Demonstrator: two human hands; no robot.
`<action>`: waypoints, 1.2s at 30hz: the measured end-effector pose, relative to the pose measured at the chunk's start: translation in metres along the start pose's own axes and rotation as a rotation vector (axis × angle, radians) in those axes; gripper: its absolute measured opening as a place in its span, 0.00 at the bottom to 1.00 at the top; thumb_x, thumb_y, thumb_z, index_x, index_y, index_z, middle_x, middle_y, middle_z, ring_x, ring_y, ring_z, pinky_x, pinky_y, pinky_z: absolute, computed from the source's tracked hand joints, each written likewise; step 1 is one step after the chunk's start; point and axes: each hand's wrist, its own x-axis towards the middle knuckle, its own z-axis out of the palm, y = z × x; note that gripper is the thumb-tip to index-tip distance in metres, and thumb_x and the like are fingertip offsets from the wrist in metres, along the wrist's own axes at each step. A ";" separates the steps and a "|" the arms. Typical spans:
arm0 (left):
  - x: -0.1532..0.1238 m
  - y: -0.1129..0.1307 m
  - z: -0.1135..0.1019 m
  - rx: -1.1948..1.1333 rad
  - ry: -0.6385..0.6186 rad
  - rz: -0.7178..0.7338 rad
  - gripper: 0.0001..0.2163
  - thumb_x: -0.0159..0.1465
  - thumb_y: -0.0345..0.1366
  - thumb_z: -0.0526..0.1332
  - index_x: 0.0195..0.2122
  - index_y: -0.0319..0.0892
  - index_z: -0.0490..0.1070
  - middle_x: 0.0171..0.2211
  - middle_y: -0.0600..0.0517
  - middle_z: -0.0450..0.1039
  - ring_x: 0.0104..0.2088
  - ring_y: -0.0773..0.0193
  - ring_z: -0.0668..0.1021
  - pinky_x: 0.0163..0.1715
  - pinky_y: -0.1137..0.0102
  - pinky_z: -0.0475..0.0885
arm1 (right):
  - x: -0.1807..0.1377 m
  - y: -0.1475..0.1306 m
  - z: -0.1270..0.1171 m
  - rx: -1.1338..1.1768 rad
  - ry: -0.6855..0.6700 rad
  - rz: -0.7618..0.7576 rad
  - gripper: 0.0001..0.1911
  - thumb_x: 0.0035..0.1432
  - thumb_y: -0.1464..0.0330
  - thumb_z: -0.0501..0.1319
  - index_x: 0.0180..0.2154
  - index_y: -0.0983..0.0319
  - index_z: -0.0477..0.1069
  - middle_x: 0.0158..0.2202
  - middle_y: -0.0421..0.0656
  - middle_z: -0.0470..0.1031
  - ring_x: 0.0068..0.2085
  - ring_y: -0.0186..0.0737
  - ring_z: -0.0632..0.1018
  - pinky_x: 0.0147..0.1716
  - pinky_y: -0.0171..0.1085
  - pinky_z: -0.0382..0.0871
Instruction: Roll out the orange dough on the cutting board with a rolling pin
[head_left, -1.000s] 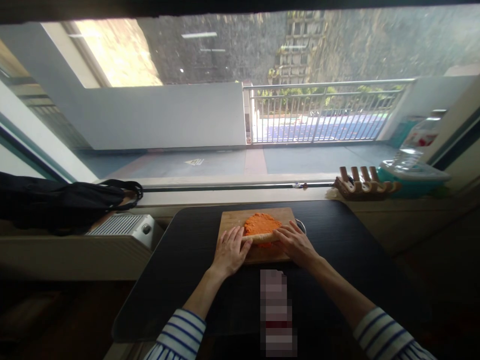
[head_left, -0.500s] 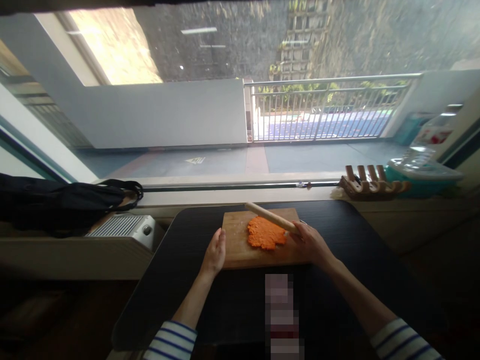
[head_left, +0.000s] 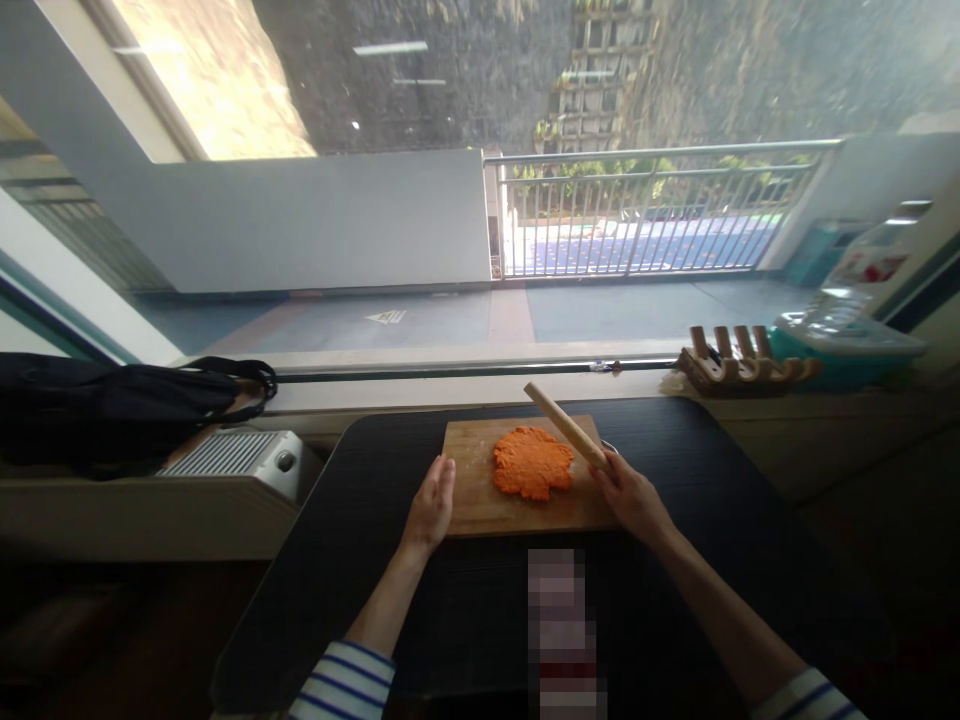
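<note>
A flattened orange dough (head_left: 532,462) lies on a wooden cutting board (head_left: 480,500) on a dark table (head_left: 360,560). My right hand (head_left: 628,497) grips one end of a wooden rolling pin (head_left: 567,427), which is lifted off the dough and angled up toward the window at the board's right side. My left hand (head_left: 430,508) rests against the board's left edge, fingers together and flat.
A black bag (head_left: 112,400) lies on the left sill above a white heater (head_left: 240,455). On the right sill stand a wooden rack (head_left: 739,362) and a teal lidded container (head_left: 844,345). A window runs along the table's far edge.
The rolling pin was under both hands on the dough; my right hand has lifted it and swung it to the right. My left hand moved to the board's left edge.
</note>
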 end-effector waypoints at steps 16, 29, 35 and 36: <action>-0.006 0.014 0.016 0.236 0.103 0.331 0.24 0.64 0.48 0.49 0.54 0.35 0.65 0.58 0.39 0.63 0.60 0.56 0.64 0.60 0.60 0.59 | -0.002 0.011 -0.016 -0.053 0.029 -0.206 0.15 0.59 0.61 0.53 0.44 0.59 0.71 0.43 0.45 0.76 0.45 0.46 0.75 0.45 0.41 0.67; -0.028 0.033 0.045 0.325 -0.117 0.512 0.22 0.63 0.45 0.54 0.54 0.37 0.66 0.57 0.41 0.65 0.58 0.52 0.66 0.59 0.57 0.59 | -0.002 0.017 -0.016 -0.108 0.019 -0.155 0.17 0.59 0.61 0.53 0.47 0.61 0.70 0.42 0.47 0.75 0.44 0.46 0.74 0.44 0.43 0.67; -0.016 0.052 0.052 -0.370 -0.128 -0.088 0.17 0.55 0.37 0.65 0.45 0.38 0.70 0.46 0.43 0.74 0.46 0.57 0.76 0.44 0.66 0.73 | -0.003 0.019 -0.017 -0.057 -0.003 -0.105 0.18 0.59 0.60 0.53 0.46 0.60 0.71 0.41 0.46 0.75 0.43 0.45 0.74 0.44 0.41 0.67; -0.013 0.055 0.051 -0.483 -0.143 -0.195 0.17 0.55 0.36 0.66 0.45 0.37 0.69 0.45 0.42 0.74 0.44 0.58 0.77 0.41 0.68 0.73 | -0.003 0.019 -0.018 -0.052 -0.007 -0.098 0.18 0.58 0.60 0.53 0.46 0.60 0.71 0.42 0.46 0.75 0.44 0.45 0.74 0.44 0.41 0.67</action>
